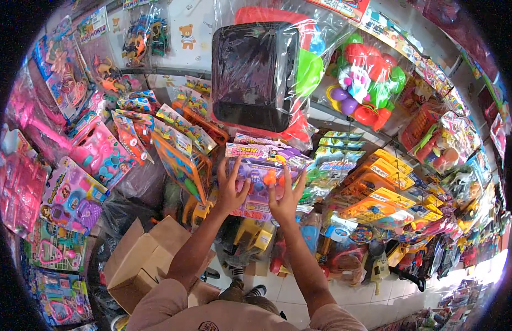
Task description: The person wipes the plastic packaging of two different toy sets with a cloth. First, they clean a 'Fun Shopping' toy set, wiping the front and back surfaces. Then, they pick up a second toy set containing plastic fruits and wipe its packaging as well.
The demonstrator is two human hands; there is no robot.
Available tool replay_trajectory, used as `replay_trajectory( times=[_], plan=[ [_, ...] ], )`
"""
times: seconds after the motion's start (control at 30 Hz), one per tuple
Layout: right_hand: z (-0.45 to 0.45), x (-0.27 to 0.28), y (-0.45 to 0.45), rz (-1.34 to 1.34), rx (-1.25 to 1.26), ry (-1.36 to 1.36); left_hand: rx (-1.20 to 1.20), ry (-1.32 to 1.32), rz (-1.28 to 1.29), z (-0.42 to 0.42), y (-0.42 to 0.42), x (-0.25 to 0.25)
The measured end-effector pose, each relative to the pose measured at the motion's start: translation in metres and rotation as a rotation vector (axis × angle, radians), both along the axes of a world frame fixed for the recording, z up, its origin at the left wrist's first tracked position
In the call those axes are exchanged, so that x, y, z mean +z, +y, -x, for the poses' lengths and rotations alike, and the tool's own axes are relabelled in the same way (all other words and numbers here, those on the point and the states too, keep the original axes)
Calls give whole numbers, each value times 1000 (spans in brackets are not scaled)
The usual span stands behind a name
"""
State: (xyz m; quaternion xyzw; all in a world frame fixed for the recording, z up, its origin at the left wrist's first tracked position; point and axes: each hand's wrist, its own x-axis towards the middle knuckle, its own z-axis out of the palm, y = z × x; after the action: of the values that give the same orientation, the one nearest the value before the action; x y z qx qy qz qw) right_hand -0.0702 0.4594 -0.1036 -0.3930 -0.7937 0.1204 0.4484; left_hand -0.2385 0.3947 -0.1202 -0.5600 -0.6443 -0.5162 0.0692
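Note:
Both my hands rest on a hanging toy pack with a printed header card and a purple, see-through front [258,178]. At its left side is my left hand [234,186], fingers spread, the tips near the header card. My right hand [287,194] lies at its right side, also with spread fingers. Orange and purple toy parts show between the hands. More packs of the same kind hang behind it. Just above is a bagged black plastic case or tray [254,76]. Whether my fingers pinch the pack's edges is hard to tell.
An open cardboard box [144,260] stands low at the left, beside my left arm. Orange-framed toy packs [181,169] hang left of my hands. Yellow-carded toy packs [376,202] hang at the right. Bagged coloured plastic toys [365,82] hang upper right, and pink toy packs [100,155] at the left.

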Motion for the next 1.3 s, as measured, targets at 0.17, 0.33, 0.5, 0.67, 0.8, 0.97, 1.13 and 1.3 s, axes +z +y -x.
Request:
replay_trajectory(
  times=[0.17, 0.33, 0.5, 0.67, 0.8, 0.97, 1.13, 1.3],
  plan=[
    [-9, -1, -14, 2, 40, 22, 13, 12, 1, -1, -22, -1],
    [-16, -3, -26, -42, 53, 13, 21, -89, -17, -6, -48, -3],
    [-38, -6, -48, 10, 40, 30, 32, -119, 9, -17, -84, -13],
    [-68, -2, -80, 107, 49, -30, 23, -224, 52, -29, -136, -9],
    [-102, -30, -96, 168, 74, 8, 27, -287, 94, -38, -182, -5],
    [-136, -48, -120, 292, 128, 46, 120, -333, 55, -42, -229, -9],
    [-157, -52, -141, 430, 240, 152, 149, -364, 68, -70, -257, 9],
    [-168, -30, -154, 343, 388, 51, 208, -552, 33, -112, -274, 28]
  ],
)
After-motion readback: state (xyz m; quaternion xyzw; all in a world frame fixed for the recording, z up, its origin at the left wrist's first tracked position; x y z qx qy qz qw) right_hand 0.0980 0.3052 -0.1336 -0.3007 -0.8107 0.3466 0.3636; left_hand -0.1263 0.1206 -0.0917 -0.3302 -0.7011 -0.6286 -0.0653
